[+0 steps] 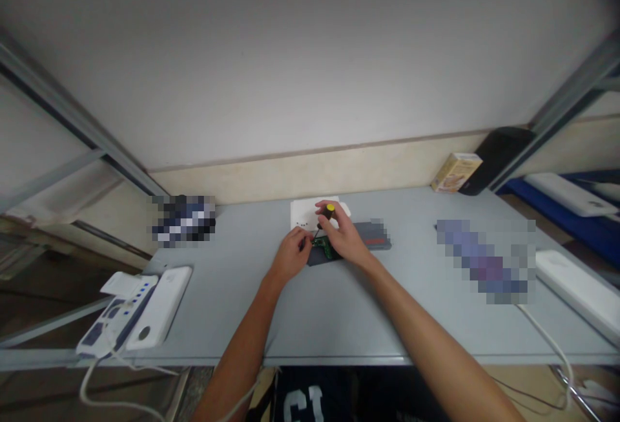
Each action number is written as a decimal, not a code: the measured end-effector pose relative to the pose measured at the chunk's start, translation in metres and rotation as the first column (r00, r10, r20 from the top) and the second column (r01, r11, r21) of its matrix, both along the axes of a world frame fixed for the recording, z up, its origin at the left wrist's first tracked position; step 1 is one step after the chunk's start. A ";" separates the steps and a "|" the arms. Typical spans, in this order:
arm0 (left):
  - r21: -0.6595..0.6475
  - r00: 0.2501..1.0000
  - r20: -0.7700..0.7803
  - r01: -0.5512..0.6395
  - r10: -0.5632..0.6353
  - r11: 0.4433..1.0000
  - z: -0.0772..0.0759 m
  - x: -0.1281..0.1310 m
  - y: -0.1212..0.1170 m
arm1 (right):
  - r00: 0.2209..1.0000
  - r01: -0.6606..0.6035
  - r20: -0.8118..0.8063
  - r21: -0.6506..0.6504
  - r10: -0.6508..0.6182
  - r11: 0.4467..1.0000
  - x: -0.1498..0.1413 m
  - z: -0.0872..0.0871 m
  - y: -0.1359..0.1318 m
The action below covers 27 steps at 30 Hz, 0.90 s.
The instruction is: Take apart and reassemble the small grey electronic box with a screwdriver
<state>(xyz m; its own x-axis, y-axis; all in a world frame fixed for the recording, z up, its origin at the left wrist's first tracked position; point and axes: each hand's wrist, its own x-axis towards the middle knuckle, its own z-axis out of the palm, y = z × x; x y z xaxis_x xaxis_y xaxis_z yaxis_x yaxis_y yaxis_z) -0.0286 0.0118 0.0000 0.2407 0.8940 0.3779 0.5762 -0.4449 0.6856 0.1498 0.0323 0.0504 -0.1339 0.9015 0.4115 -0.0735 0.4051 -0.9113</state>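
Note:
My right hand (340, 231) is closed round a screwdriver (327, 211) with a dark handle and a yellow end. The screwdriver leans a little, its shaft pointing down at a green circuit board (323, 247). At the board's left edge, the fingers of my left hand (294, 253) are bent together; a small dark thing shows at the fingertips, too small to name. The board lies on a dark grey flat piece (317, 258), partly hidden by my right hand. Behind my hands is a white sheet (304, 210) with several tiny dark pieces, perhaps screws, on it.
At the left stand a power strip (119, 312) and a white box-like device (162, 309). Toward the back right are a yellow box (456, 173) and a black panel (498, 158). Another long white device (576, 289) lies at the right edge of the grey table (339, 325).

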 end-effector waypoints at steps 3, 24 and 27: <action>-0.003 1.000 -0.007 0.008 -0.008 1.000 0.000 0.000 0.000 | 0.996 0.085 0.037 0.025 -0.086 0.996 0.008 0.004 -0.003; -0.145 0.966 -0.045 0.246 -0.255 0.958 0.014 -0.015 -0.015 | 0.310 0.016 0.949 0.056 -0.058 0.998 0.144 0.009 -0.020; -0.137 0.969 -0.007 0.243 -0.246 0.960 0.009 -0.014 -0.013 | 0.373 -0.005 0.928 -0.015 0.016 1.000 0.141 0.017 -0.019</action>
